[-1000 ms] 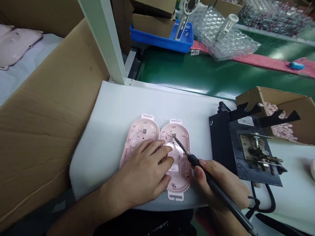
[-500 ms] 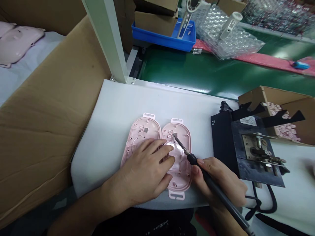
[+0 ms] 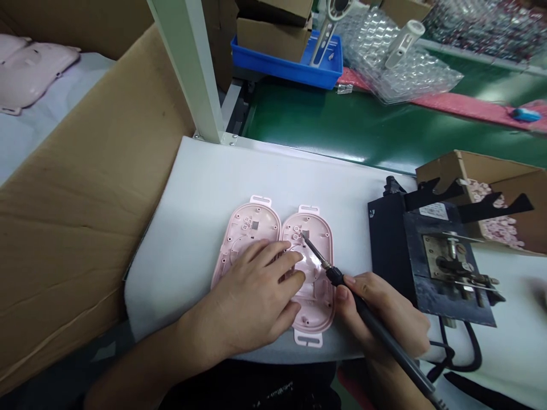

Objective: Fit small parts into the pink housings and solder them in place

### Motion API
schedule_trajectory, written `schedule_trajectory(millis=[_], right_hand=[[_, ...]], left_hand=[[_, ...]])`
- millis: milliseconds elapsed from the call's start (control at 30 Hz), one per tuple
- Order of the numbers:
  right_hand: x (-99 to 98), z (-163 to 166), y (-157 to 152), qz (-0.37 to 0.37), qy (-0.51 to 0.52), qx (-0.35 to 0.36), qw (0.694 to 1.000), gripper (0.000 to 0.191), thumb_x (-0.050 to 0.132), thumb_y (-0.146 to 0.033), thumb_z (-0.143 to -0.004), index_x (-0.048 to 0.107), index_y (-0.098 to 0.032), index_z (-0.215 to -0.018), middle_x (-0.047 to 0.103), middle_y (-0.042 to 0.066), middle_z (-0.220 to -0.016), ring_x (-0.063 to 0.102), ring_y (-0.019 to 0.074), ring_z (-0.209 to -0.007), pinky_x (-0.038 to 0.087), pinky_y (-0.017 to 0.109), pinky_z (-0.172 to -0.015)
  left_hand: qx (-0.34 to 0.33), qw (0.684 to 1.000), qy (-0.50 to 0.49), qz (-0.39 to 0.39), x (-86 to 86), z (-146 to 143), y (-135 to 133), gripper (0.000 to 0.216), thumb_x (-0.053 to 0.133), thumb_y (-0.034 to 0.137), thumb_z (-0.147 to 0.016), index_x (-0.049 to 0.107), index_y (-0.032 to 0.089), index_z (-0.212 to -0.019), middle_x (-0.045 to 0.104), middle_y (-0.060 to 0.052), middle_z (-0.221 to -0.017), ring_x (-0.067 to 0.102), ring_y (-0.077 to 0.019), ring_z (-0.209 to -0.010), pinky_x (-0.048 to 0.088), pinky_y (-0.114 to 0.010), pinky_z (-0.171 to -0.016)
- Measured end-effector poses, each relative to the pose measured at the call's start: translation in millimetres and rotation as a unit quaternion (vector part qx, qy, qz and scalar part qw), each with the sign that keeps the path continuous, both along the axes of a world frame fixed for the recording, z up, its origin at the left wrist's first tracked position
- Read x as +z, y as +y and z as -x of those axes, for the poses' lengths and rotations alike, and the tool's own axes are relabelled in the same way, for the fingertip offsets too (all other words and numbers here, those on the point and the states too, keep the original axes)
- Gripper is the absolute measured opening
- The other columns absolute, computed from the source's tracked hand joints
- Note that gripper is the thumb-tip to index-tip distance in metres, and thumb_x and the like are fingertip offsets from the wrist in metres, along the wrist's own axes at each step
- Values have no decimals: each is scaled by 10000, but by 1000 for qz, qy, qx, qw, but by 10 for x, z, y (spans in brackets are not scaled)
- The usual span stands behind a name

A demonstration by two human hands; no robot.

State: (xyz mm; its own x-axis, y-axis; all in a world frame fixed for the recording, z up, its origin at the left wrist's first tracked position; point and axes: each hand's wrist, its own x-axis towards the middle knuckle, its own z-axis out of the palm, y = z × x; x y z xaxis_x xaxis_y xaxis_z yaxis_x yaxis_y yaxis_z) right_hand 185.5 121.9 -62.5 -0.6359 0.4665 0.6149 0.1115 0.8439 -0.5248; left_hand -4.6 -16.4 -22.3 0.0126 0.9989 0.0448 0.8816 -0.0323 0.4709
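Pink plastic housing shell (image 3: 250, 228) lies on a white foam sheet (image 3: 179, 245), with a second shell (image 3: 318, 242) just beside it. The left hand (image 3: 250, 293) rests open, fingers spread across both. The right hand (image 3: 382, 310) grips a soldering iron (image 3: 378, 336), its tip barely moved since a moment ago, the contact point too small to make out. A black metal jig (image 3: 387, 245) stands further right.

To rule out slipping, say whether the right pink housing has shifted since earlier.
No: the right pink housing holds its place relative to the black metal fixture; only the view moved.
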Motion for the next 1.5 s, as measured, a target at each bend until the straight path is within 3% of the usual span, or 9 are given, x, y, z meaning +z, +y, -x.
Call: schedule_trajectory(millis=[400, 667, 867, 1100, 1267, 1367, 1500], right_hand=[[-11, -44, 2, 13, -23, -21, 999, 200, 742, -73, -806, 682, -212, -937, 687, -6, -757, 643, 139, -596, 542, 257, -526], [204, 67, 13, -24, -62, -21, 998, 81, 706, -143, -873, 653, -202, -892, 685, -23, -734, 604, 84, -518, 528, 196, -528], [250, 82, -2, -20, -63, -43, 997, 43, 706, -220, -888, 682, -200, -860, 717, -8, -740, 617, 101, -506, 533, 214, -527], [96, 21, 10, 3, -22, -66, 998, 89, 732, -277, -871, 722, -193, -843, 745, 22, -758, 695, 149, -593, 570, 233, -561], [-158, 9, -13, 128, 175, -144, 966, 226, 733, -290, -876, 732, -150, -1054, 757, 57, -893, 711, 161, -575, 564, 235, -505], [-224, 58, -41, 98, 188, -113, 971, 195, 731, -252, -874, 744, -177, -1053, 751, 47, -905, 724, 166, -633, 588, 254, -567], [-174, 86, -45, 63, 164, -70, 982, 177, 709, -180, -872, 744, -209, -1043, 733, 27, -888, 706, 143, -644, 580, 256, -609]], left_hand=[[2, 1000, -8, 0, -2, -5, -5, 274, 591, 295, -954, 642, 212, -1210, 589, -48, -1387, 447, -264, -1368, 367, -469, -1176], [0, 1000, 3, 2, 0, 4, -30, 278, 579, 293, -961, 657, 217, -1217, 585, -40, -1410, 435, -278, -1388, 394, -485, -1148], [3, 1000, -6, -8, -25, 9, -53, 305, 615, 289, -939, 677, 221, -1230, 595, -50, -1421, 451, -275, -1400, 384, -495, -1164], [5, 1000, -7, -15, -21, 17, -77, 281, 644, 299, -920, 707, 224, -1184, 622, -46, -1393, 481, -259, -1374, 389, -493, -1161], [0, 1000, -10, -18, 50, 59, -11, 218, 630, 304, -953, 732, 205, -1119, 662, -49, -1323, 549, -250, -1284, 441, -471, -1097], [52, 997, 27, -51, 81, 104, 152, 214, 586, 290, -995, 731, 181, -1110, 679, -59, -1206, 587, -233, -1132, 491, -413, -969], [115, 986, 121, -27, 86, 135, 395, 231, 577, 309, -1002, 757, 167, -1021, 652, -76, -1023, 547, -258, -1016, 466, -398, -841]])
